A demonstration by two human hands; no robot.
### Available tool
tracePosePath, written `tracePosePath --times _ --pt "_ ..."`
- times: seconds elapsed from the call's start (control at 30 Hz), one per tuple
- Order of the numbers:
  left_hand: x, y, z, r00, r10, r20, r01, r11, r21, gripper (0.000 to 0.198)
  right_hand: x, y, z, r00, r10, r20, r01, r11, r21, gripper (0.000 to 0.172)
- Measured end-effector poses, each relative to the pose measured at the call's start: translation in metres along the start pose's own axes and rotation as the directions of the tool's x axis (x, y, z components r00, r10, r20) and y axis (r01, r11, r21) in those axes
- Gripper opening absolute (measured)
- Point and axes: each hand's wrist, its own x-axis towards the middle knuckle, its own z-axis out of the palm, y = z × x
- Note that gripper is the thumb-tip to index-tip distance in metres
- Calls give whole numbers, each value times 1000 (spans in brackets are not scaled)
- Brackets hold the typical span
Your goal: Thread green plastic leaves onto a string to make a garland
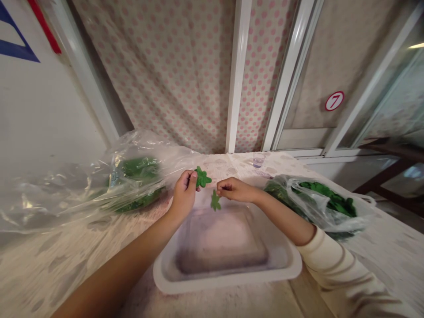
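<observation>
Above the far part of a white plastic tray, both hands are raised close together. My left hand pinches a small bunch of dark green star-shaped leaf pieces between thumb and fingers; how many layers it has I cannot tell. Just to its right, my right hand holds one lighter green leaf piece by its upper end, so that it hangs over the tray. A small gap lies between the two green pieces. The tray's bottom looks bare, with a greyish shadow.
On the left lies a large clear plastic bag with green contents. To the right, beside my forearm, an open clear bag holds many green leaf pieces. A small clear cup stands at the table's back edge, before a dotted curtain.
</observation>
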Motion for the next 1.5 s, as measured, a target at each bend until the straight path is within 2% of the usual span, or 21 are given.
tracePosePath --times 0.2,0.47,0.63,0.87,1.1,1.5 --pt "3 -6 1 1000 -8 22 8 1000 5 28 0 3 -1 1000 19 -6 -19 1000 -21 18" --pt "2 -3 4 990 -53 129 40 994 101 26 0 2 1 996 5 -90 2 997 76 11" --pt "0 -4 3 965 -68 255 19 982 188 27 -1 2 0 989 40 -142 -26 995 97 39" --pt "-2 -3 3 930 -81 359 5 978 209 30 2 8 -2 997 -27 -75 37 991 130 40" --pt "-3 -2 5 912 -109 394 22 976 218 29 2 7 -3 995 -10 -95 21 993 116 32" --pt "-4 -2 5 919 -106 380 18 974 227 30 4 12 -2 993 -9 -118 21 995 99 19"
